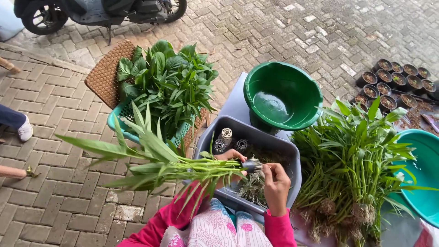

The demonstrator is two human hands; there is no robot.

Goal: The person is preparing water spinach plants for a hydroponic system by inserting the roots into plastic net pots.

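My left hand (227, 161) grips a bunch of leafy green plants (151, 160) near the root end, with the leaves stretched out to the left. My right hand (275, 179) pinches a small dark net pot (251, 165) at the roots of that bunch. Both hands hover over a grey rectangular tub (274, 142) that holds loose roots and several empty net pots (226, 139). Pink sleeves cover both arms.
A dark green basin (282, 96) stands behind the tub. A pile of rooted greens (352, 160) lies at right beside a teal basin (423, 174). A teal basket of greens (164, 87) sits at left. Black seedling pots (395, 82) and a scooter (96, 11) stand on the brick paving.
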